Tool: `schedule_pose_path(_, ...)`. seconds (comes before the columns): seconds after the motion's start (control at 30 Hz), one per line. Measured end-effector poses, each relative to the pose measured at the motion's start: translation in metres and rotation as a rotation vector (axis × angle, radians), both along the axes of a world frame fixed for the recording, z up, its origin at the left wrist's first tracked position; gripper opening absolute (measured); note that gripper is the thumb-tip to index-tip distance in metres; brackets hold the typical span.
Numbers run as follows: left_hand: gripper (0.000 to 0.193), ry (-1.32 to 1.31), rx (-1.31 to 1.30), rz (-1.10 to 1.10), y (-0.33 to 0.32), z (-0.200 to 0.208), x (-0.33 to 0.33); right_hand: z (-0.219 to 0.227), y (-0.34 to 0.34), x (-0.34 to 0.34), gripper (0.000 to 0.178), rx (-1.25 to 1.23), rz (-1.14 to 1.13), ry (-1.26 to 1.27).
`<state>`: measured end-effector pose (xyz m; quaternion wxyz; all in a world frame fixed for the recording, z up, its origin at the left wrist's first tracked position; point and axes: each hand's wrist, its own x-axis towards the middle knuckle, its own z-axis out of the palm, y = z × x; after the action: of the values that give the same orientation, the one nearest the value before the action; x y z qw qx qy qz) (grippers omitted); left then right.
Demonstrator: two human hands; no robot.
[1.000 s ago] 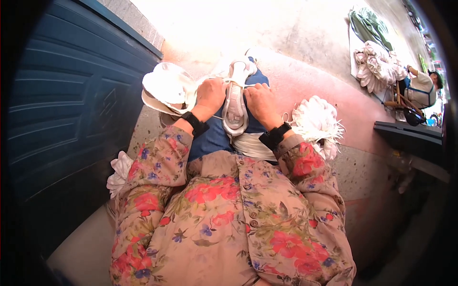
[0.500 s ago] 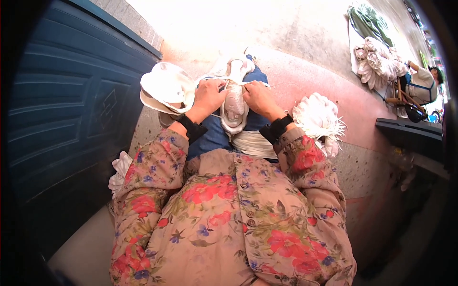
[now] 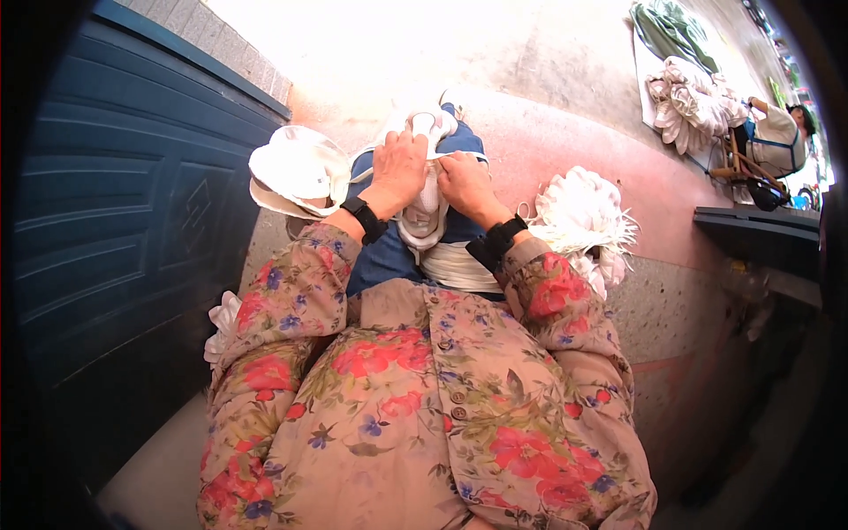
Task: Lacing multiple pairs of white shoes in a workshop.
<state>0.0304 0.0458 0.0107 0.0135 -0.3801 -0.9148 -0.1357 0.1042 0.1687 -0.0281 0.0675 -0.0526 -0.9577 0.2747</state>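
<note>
A pale white-pink shoe (image 3: 424, 219) lies lengthwise on my lap, between my jeans-clad thighs. My right hand (image 3: 465, 185) is closed in a pinch at the shoe's right side, on a white shoelace (image 3: 478, 156) that stretches out to the right. Across the upper part of the shoe lies my left hand (image 3: 399, 168), its fingers bent and close together over the opposite edge. Its fingertips and whatever they grip are hidden. Another stretch of white lace shows just left of that hand. A bundle of white laces (image 3: 461, 268) rests on my lap below the shoe.
A white rounded container (image 3: 296, 168) stands by my left knee. Piled white shoes with loose laces (image 3: 583, 212) lie on the right. A blue panelled door (image 3: 106, 203) rises at the left. At the far right, a person (image 3: 773, 137) sits near more shoes (image 3: 685, 106).
My left hand has moved up and right, over the shoe. My right hand has shifted slightly left, staying at the lace. The whole view has shifted a little.
</note>
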Motion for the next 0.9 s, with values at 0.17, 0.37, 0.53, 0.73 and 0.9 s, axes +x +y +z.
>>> schedule_pose_path(0.17, 0.024, 0.032, 0.004, -0.025, -0.008, -0.011, -0.005, 0.002, -0.002, -0.001, 0.015, 0.068, 0.002, -0.032)
schedule_pose_path(0.37, 0.015, -0.074, -0.007, -0.105, 0.0, -0.004, -0.013, -0.009, -0.002, 0.003, 0.016, -0.177, -0.029, 0.121)
schedule_pose_path(0.53, 0.013, -0.204, 0.003, -0.104, 0.008, 0.002, -0.031, -0.005, -0.011, 0.007, 0.018, -0.032, 0.016, 0.213)
schedule_pose_path(0.73, 0.019, -0.916, 0.47, 0.118, 0.015, 0.016, -0.051, 0.017, -0.012, -0.008, 0.008, 0.375, 0.113, 0.203)
schedule_pose_path(0.9, 0.029, -1.002, 0.554, 0.124, 0.034, 0.028, -0.058, 0.006, 0.002, -0.012, 0.007, 0.122, 0.257, 0.363)
